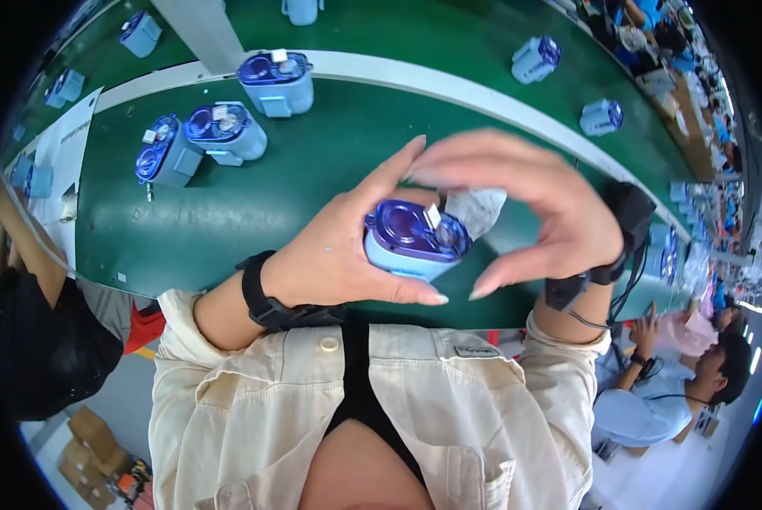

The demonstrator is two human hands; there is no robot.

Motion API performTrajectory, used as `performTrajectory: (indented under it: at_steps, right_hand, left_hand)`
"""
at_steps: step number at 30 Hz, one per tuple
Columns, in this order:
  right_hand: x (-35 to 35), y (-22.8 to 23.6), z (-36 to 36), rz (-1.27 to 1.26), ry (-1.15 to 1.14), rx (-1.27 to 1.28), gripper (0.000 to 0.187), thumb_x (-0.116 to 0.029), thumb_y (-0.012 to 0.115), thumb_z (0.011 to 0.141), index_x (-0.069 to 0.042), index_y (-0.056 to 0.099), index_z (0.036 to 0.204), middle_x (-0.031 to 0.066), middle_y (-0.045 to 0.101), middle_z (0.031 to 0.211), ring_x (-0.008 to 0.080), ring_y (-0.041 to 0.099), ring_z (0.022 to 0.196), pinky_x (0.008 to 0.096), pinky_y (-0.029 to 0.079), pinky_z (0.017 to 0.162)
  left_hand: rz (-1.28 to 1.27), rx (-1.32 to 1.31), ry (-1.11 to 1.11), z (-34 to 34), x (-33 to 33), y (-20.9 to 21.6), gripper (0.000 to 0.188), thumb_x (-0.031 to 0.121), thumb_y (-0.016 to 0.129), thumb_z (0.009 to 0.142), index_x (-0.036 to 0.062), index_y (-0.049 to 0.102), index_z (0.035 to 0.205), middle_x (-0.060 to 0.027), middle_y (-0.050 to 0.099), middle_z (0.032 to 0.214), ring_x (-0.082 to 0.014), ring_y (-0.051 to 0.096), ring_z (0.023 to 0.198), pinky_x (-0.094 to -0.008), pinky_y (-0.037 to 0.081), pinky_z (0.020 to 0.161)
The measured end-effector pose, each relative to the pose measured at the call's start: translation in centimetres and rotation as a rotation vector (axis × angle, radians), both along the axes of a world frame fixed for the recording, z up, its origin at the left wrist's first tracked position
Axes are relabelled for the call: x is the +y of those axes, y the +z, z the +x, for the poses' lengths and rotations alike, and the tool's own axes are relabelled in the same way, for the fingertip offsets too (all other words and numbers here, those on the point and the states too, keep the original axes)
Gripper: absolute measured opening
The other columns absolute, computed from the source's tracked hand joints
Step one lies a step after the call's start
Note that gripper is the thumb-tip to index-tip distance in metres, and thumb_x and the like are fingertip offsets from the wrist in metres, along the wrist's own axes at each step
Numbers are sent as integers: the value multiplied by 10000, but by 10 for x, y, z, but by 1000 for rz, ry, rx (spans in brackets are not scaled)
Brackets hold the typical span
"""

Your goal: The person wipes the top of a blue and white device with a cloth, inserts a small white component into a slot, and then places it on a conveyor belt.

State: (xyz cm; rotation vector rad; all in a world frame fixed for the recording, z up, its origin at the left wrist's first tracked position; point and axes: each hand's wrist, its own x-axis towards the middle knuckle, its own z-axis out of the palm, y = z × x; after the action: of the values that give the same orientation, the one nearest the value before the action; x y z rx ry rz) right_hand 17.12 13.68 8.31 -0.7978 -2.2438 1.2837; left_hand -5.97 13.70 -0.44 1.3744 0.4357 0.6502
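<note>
My left hand (pixel 330 251) is wrapped round a small light-blue container (pixel 406 265) with a shiny purple lid. A little white piece sticks up from the lid's right part. To the right of it, my right hand (pixel 534 200) arches with fingers and thumb apart, its upper fingers blurred by motion. No thing shows between those fingers. Behind the container, between my hands, lies a crumpled whitish piece (pixel 476 211) that looks like thin plastic; whether a finger touches it I cannot tell.
Similar containers (pixel 277 85) stand in a group at the far left of the green table (pixel 202 238). Beyond a pale rail (pixel 406 75), a green surface carries several more (pixel 536 59). A person (pixel 661 391) sits at the right; another person's arm (pixel 28 238) is at the left.
</note>
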Motion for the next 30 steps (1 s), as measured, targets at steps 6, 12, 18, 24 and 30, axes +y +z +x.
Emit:
performTrajectory:
  at_steps: [6, 12, 18, 24, 30]
  right_hand:
    - [-8, -12, 5, 336, -67, -21, 301, -81, 768, 760, -11, 685, 1041, 111, 631, 953, 233, 584, 902, 311, 471, 751]
    - [-17, -22, -6, 274, -218, -1, 136, -48, 758, 762, -8, 678, 864, 92, 623, 853, 202, 571, 782, 295, 453, 667]
    - [-46, -34, -34, 47, -779, 89, 89, -4, 746, 786, 21, 662, 804, 67, 624, 755, 136, 556, 661, 241, 430, 620]
    - [-46, -56, -54, 282, -952, 156, 75, 10, 744, 794, 31, 673, 805, 74, 634, 753, 123, 560, 661, 227, 424, 598]
    - [-46, -69, -63, 497, -1009, 220, 71, 21, 748, 783, 38, 680, 792, 86, 630, 735, 130, 567, 656, 230, 436, 586]
  left_hand:
    - [381, 146, -20, 7, -3, 0, 1026, 219, 905, 630, 31, 306, 1442, -177, 590, 1205, -277, 609, 1095, -355, 485, 929]
    - [388, 85, 102, 10, -11, -12, 954, 189, 888, 641, 7, 340, 1401, -190, 551, 1212, -310, 580, 1089, -382, 475, 924]
    - [636, 278, 395, 8, -13, -9, 933, 106, 876, 660, 9, 323, 1404, -153, 486, 1229, -240, 531, 1105, -361, 451, 943]
    - [961, 332, 567, 12, -7, -10, 913, 79, 872, 643, 4, 344, 1384, -155, 503, 1151, -257, 538, 984, -347, 460, 848]
    - [1026, 401, 631, 13, -9, -9, 896, 57, 872, 624, -10, 374, 1366, -149, 524, 1124, -251, 540, 977, -338, 458, 839]
